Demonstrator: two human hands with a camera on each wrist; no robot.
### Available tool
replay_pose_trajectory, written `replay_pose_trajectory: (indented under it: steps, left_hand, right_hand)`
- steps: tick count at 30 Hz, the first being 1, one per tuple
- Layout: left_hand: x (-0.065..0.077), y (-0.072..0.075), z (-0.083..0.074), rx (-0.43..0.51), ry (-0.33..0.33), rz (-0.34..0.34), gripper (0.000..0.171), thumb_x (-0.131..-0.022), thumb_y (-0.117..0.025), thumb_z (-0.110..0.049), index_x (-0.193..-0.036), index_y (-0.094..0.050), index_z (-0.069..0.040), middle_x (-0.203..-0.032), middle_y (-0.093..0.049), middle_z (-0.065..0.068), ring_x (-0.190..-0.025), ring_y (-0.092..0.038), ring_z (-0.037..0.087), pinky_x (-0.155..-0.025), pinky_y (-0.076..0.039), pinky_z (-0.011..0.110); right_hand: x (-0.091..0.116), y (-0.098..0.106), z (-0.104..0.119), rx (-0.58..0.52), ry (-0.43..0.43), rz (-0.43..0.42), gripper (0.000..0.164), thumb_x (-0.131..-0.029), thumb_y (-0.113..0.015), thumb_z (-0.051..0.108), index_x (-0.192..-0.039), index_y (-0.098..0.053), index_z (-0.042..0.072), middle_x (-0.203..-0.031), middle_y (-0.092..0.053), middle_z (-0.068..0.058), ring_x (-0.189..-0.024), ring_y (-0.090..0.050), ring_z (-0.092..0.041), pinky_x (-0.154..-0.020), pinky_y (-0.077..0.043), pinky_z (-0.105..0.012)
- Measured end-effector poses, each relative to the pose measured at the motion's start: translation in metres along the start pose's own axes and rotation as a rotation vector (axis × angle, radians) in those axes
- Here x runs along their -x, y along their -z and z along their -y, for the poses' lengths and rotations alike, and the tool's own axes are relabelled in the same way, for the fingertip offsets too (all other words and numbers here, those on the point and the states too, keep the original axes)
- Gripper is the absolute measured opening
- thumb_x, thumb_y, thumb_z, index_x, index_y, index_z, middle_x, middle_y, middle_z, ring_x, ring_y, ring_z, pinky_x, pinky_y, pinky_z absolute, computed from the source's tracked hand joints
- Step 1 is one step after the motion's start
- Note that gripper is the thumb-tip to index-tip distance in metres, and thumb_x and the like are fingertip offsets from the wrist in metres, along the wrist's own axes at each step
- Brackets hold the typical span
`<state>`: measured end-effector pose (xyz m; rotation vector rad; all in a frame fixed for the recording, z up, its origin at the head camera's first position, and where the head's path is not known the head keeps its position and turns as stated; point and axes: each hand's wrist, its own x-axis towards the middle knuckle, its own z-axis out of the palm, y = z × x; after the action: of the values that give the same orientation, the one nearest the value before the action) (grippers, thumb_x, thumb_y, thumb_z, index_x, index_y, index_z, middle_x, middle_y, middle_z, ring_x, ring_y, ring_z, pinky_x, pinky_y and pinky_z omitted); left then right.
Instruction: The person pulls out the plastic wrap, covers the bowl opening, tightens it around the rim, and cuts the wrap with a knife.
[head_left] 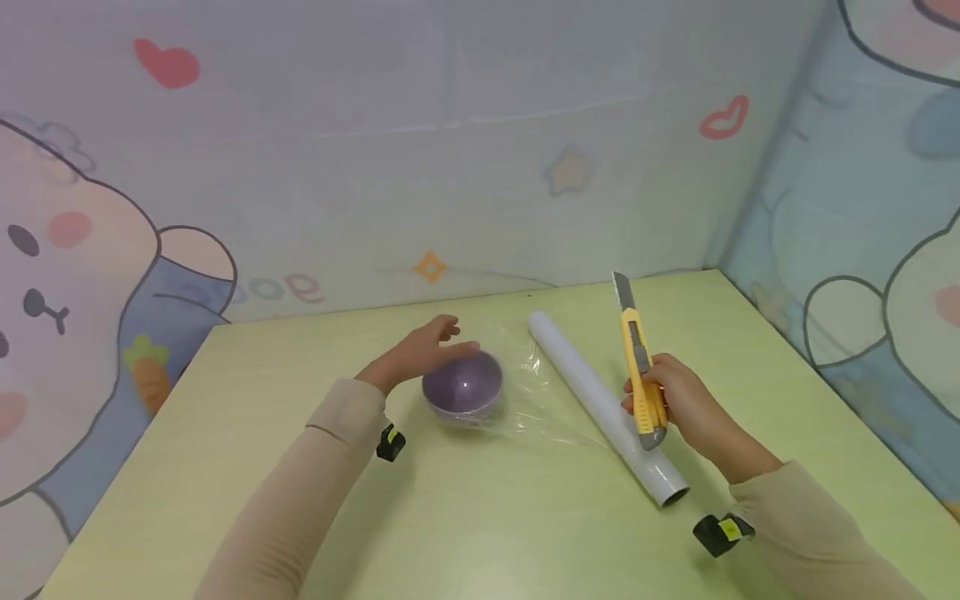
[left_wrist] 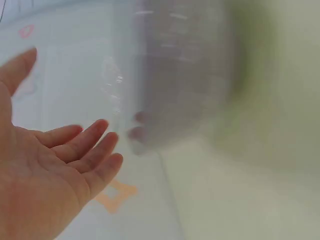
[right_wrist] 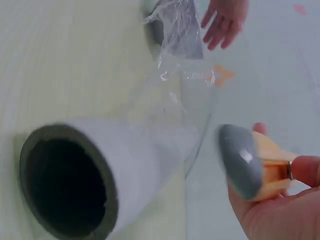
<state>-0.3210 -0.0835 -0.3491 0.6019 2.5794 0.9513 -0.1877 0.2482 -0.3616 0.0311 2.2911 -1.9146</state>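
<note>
A purple bowl (head_left: 463, 387) stands on the table, its opening facing up. My left hand (head_left: 422, 353) is over its far left rim; in the left wrist view that hand's fingers (left_wrist: 82, 150) are spread and loosely bent, with nothing in them. Clear plastic wrap (head_left: 536, 408) stretches from the bowl to a white roll (head_left: 592, 392) lying aslant to its right. In the right wrist view the wrap (right_wrist: 177, 35) hangs over the bowl's side. My right hand (head_left: 686, 404) grips a yellow utility knife (head_left: 637, 375) above the roll, its blade out and pointing up and away.
The pale yellow-green table (head_left: 480, 533) ends at a cartoon-printed backdrop (head_left: 495, 192) behind and another printed panel (head_left: 862, 250) on the right. The roll's hollow end (right_wrist: 65, 185) faces me. Small black cameras (head_left: 722, 533) sit at both wrists.
</note>
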Motion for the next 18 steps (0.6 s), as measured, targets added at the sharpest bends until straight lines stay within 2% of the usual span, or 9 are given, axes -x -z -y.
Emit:
replay_pose_trajectory:
  steps: [3,4,7,10,13,18]
  left_hand:
    - [0.014,-0.011,0.011,0.073,0.035,0.020,0.101,-0.078,-0.062,-0.057,-0.148,-0.006,-0.010,-0.151,-0.024,0.011,-0.139,-0.024,0.028,-0.109,-0.026,0.049]
    - [0.018,-0.015,0.016,0.090,0.052,0.029,0.105,-0.076,-0.064,-0.057,-0.148,-0.002,-0.009,-0.151,-0.022,0.013,-0.138,-0.025,0.029,-0.108,-0.027,0.049]
    - [0.028,-0.027,0.024,0.127,0.091,0.045,0.115,-0.072,-0.069,-0.055,-0.146,0.003,-0.004,-0.148,-0.023,0.017,-0.134,-0.031,0.030,-0.105,-0.031,0.048]
    - [0.034,-0.037,0.030,0.180,0.095,0.035,0.120,-0.068,-0.075,-0.050,-0.146,0.004,-0.004,-0.144,-0.028,0.017,-0.127,-0.039,0.029,-0.102,-0.033,0.045]
    - [0.035,-0.043,0.034,0.220,0.086,-0.002,0.125,-0.064,-0.079,-0.046,-0.145,0.006,-0.004,-0.141,-0.029,0.017,-0.122,-0.042,0.029,-0.101,-0.033,0.045]
    - [0.034,-0.050,0.040,0.246,0.072,-0.060,0.121,-0.063,-0.082,-0.042,-0.144,-0.002,-0.003,-0.138,-0.035,0.018,-0.120,-0.044,0.029,-0.100,-0.035,0.045]
  right_hand:
    - [0.003,0.013,-0.006,-0.053,0.018,-0.005,0.021,-0.096,-0.023,0.019,-0.105,-0.031,0.002,-0.086,-0.051,-0.005,-0.071,-0.059,-0.013,-0.072,-0.052,-0.032]
    - [0.003,0.016,-0.008,-0.064,0.015,-0.006,0.022,-0.097,-0.023,0.024,-0.104,-0.031,0.004,-0.083,-0.051,-0.003,-0.068,-0.057,-0.013,-0.070,-0.052,-0.032]
    - [0.005,0.021,-0.012,-0.018,-0.005,-0.031,0.038,-0.098,-0.028,0.044,-0.101,-0.034,0.007,-0.076,-0.050,0.001,-0.063,-0.053,-0.011,-0.063,-0.050,-0.031]
    - [0.007,0.020,-0.013,0.061,-0.041,-0.096,0.057,-0.090,-0.035,0.061,-0.100,-0.039,0.005,-0.069,-0.051,0.003,-0.057,-0.051,-0.009,-0.058,-0.049,-0.030]
    - [0.008,0.015,-0.012,0.111,-0.033,-0.142,0.059,-0.088,-0.039,0.062,-0.096,-0.044,0.004,-0.067,-0.055,0.004,-0.055,-0.052,-0.009,-0.053,-0.048,-0.030]
    - [0.009,0.011,-0.012,0.099,-0.029,-0.179,0.055,-0.087,-0.040,0.063,-0.094,-0.045,0.008,-0.066,-0.057,0.005,-0.053,-0.053,-0.009,-0.052,-0.048,-0.029]
